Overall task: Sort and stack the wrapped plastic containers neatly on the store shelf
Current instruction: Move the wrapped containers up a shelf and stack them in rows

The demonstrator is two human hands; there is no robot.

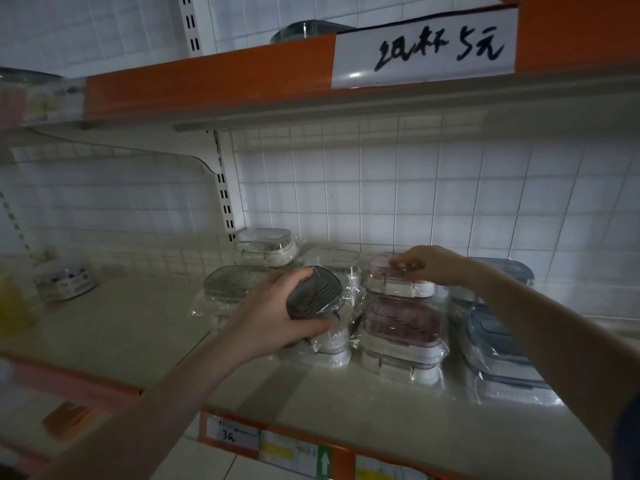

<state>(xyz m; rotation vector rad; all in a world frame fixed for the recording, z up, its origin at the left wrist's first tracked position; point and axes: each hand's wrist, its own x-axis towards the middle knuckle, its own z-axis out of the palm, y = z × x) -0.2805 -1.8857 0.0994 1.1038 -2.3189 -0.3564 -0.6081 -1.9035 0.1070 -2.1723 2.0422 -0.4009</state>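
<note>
Beige store shelf (138, 327): left hand (273, 317) is gripping grey-lidded wrapped plastic container (313, 296); right hand (433, 265) is pinching far pink-lidded wrapped container (398, 282); stacking by colour likely comes next.

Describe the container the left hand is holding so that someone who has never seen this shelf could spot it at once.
Look at the lower shelf under the orange rail with the handwritten sign. Among the wrapped containers, the left hand grips the grey container. Unlike its neighbours, it is lifted and tilted, ribbed lid facing the camera, left of the pink ones.
</note>
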